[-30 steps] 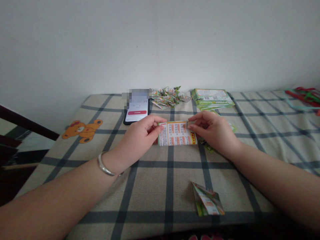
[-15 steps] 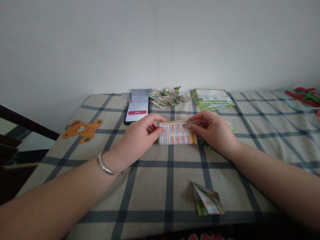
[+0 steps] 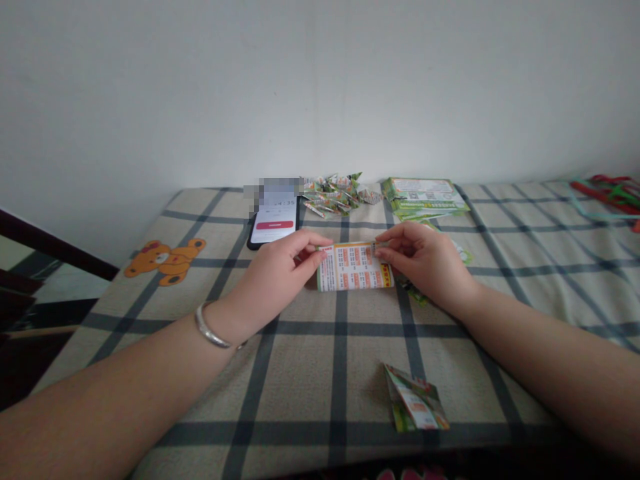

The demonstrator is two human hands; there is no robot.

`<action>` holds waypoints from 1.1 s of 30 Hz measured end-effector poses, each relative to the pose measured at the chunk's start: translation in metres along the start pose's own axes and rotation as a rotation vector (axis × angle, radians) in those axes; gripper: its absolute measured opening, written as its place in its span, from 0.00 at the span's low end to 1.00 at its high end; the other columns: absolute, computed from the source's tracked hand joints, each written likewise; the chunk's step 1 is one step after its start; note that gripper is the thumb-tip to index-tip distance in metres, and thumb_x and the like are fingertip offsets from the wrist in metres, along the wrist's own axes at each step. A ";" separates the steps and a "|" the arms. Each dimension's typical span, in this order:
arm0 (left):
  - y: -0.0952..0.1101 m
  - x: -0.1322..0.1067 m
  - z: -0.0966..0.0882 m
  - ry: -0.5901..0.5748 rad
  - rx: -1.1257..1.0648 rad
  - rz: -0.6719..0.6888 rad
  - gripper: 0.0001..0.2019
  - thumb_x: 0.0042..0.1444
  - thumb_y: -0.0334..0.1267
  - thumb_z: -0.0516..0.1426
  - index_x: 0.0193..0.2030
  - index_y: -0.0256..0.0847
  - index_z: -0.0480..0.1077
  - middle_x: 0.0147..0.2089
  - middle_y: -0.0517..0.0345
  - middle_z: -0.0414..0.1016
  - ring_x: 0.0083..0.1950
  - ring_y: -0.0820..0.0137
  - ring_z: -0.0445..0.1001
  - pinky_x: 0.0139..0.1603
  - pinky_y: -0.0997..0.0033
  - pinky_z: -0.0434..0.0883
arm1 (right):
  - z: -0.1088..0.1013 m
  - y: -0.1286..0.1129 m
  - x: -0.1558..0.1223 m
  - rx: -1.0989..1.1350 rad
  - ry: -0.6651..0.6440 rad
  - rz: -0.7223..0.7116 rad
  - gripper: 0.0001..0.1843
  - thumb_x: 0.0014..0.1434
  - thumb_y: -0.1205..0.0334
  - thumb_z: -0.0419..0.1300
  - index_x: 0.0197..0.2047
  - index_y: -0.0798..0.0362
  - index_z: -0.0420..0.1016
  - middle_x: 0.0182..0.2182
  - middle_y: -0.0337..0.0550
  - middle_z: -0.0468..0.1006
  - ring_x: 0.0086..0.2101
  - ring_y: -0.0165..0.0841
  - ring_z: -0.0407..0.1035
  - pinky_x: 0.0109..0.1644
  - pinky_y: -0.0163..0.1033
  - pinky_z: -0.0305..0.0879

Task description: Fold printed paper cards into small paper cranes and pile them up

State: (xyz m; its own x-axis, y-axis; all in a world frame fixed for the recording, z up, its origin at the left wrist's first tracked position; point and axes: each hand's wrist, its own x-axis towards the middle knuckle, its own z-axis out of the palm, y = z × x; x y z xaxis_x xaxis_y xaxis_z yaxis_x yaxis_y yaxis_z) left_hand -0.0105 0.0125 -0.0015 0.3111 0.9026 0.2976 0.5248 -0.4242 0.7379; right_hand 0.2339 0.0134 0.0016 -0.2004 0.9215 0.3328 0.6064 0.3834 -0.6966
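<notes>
Between my two hands is a printed paper card, white with orange blocks of small text and a yellow right end. My left hand pinches its upper left corner between thumb and fingers. At the upper right corner, my right hand grips it the same way. Part of a green printed piece of paper shows beneath my right hand, mostly hidden. Nearer to me on the cloth lies a folded paper piece with a pointed left corner.
A phone lies behind my left hand. Several folded paper pieces are heaped by the wall, beside a stack of green printed cards. A flat bear figure is at left; red and green items sit far right on the checked tablecloth.
Almost nothing differs. My left hand has shifted very slightly downward with its edge of the card; my right hand stays in place.
</notes>
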 end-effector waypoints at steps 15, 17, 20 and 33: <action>0.000 0.002 -0.007 -0.019 0.645 0.304 0.06 0.63 0.35 0.56 0.42 0.40 0.75 0.41 0.57 0.79 0.44 0.63 0.74 0.46 0.61 0.69 | 0.002 -0.003 0.007 -0.345 -0.105 -0.152 0.05 0.59 0.63 0.62 0.39 0.53 0.77 0.30 0.41 0.79 0.30 0.31 0.70 0.34 0.35 0.60; 0.000 0.002 -0.007 -0.034 0.647 0.312 0.07 0.63 0.35 0.56 0.42 0.40 0.76 0.41 0.56 0.79 0.44 0.62 0.73 0.47 0.60 0.69 | 0.002 -0.002 0.008 -0.353 -0.119 -0.175 0.04 0.59 0.64 0.62 0.38 0.53 0.77 0.32 0.41 0.79 0.31 0.32 0.70 0.36 0.36 0.61; 0.000 0.002 -0.007 -0.041 0.656 0.311 0.07 0.63 0.35 0.56 0.43 0.40 0.76 0.41 0.55 0.79 0.44 0.62 0.72 0.48 0.60 0.68 | 0.003 -0.002 0.009 -0.354 -0.133 -0.177 0.04 0.59 0.65 0.62 0.38 0.53 0.78 0.33 0.42 0.79 0.32 0.32 0.70 0.37 0.36 0.62; 0.000 0.003 -0.009 -0.064 0.778 0.370 0.09 0.64 0.35 0.55 0.45 0.41 0.76 0.40 0.55 0.77 0.42 0.63 0.70 0.45 0.61 0.66 | 0.001 -0.004 0.011 -0.406 -0.169 -0.147 0.08 0.62 0.61 0.59 0.41 0.52 0.80 0.35 0.43 0.78 0.33 0.34 0.70 0.38 0.38 0.62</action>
State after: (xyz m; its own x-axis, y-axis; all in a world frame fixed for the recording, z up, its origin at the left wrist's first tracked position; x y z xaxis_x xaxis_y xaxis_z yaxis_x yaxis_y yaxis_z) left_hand -0.0169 0.0157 0.0044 0.6009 0.7003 0.3853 0.7670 -0.6409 -0.0315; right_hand 0.2285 0.0217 0.0072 -0.4091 0.8692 0.2778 0.8076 0.4866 -0.3332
